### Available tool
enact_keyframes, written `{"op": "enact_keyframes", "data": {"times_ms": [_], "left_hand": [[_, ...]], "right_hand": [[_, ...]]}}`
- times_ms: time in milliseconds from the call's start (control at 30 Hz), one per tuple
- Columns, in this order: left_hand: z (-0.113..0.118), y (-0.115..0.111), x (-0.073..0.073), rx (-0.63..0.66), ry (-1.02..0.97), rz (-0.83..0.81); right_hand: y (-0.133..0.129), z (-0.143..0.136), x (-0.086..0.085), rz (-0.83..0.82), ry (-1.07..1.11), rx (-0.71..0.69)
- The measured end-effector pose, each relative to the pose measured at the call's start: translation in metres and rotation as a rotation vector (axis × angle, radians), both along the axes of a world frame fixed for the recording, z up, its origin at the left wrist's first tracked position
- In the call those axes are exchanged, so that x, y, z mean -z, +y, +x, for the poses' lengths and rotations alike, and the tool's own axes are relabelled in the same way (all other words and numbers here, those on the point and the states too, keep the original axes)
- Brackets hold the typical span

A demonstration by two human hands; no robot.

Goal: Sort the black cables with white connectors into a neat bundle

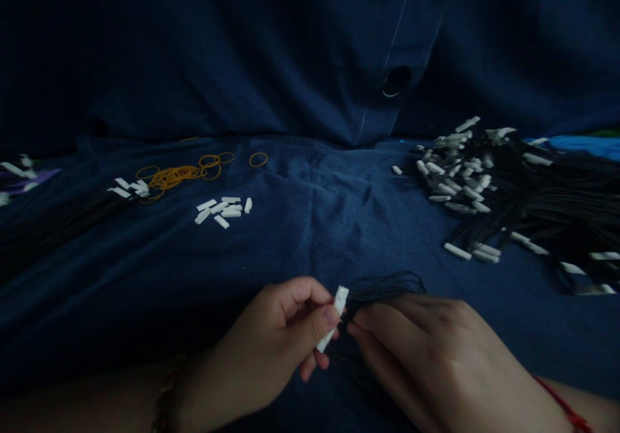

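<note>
My left hand pinches a small white plastic tab between thumb and fingers, tilted with its upper end to the right. Close to its right side, my right hand has thumb and forefinger pressed together. Thin black cords run from behind the tab and loop over the top of my right hand. The right fingertips seem closed on the cords, though most of that grip is hidden. A little farther off, a loose group of white tabs lies on the dark blue cloth.
A heap of black cords with white tab ends spreads at the right. Orange rubber bands lie at the back left, beside another bundle with white ends. A purple item shows at the left edge. Dark blue fabric with an eyelet hangs behind.
</note>
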State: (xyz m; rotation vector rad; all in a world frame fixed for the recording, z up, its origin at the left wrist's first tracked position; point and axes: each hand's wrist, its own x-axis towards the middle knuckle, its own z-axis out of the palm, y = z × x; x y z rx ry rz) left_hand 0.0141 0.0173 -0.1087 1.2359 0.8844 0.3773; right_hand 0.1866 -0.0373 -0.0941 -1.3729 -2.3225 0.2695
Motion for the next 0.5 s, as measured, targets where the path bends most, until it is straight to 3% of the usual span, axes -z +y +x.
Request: {"op": "enact_keyframes", "data": {"times_ms": [300, 500], "left_hand": [[-0.0002, 0.0005, 0.0004, 0.001, 0.008, 0.000], [-0.0014, 0.0047, 0.0004, 0.004, -0.024, -0.137]], "right_hand": [[-0.0021, -0.0048, 0.0016, 0.024, 0.022, -0.021], [-0.0010, -0.0012, -0.0017, 0.054, 0.030, -0.028]]}}
